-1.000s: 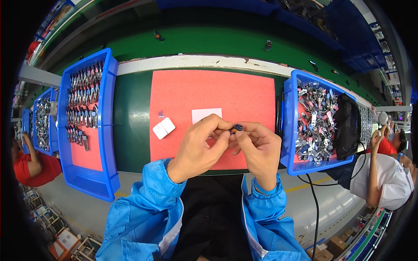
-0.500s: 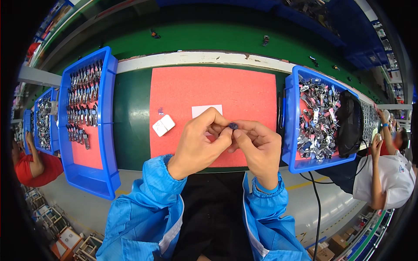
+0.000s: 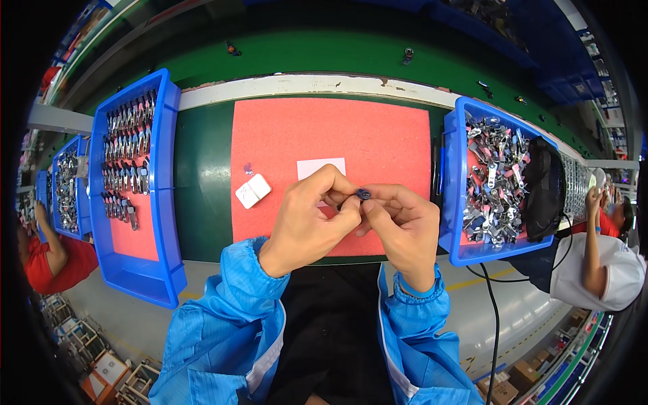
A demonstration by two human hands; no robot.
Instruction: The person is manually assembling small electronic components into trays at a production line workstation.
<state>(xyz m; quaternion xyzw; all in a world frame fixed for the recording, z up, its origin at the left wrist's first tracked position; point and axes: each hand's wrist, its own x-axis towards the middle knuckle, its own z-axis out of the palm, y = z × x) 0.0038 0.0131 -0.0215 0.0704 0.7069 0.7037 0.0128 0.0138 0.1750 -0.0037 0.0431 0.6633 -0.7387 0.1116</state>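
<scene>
A small dark blue piece (image 3: 364,194), too small to name exactly, is pinched between the fingertips of both hands above the pink mat (image 3: 331,128). My left hand (image 3: 312,219) grips it from the left with thumb and forefinger, its other fingers curled. From the right, my right hand (image 3: 405,226) closes thumb and forefinger on the same piece. Behind my left hand lies a white paper card (image 3: 320,167), partly covered. Farther left on the mat are a small white box (image 3: 253,192) and a tiny purplish piece (image 3: 248,168).
On the left, a blue tray (image 3: 138,278) holds rows of metal clips (image 3: 128,140). The blue tray (image 3: 466,254) on the right contains loose clips (image 3: 496,182) and a black bag (image 3: 542,189). A black cable (image 3: 493,310) hangs beside it. Co-workers sit at both sides; small parts lie on the green belt (image 3: 324,57).
My hands keep nearly the same pinch on the dark blue piece. At the right, the co-worker in white has leaned and moved an arm. The view has shifted slightly.
</scene>
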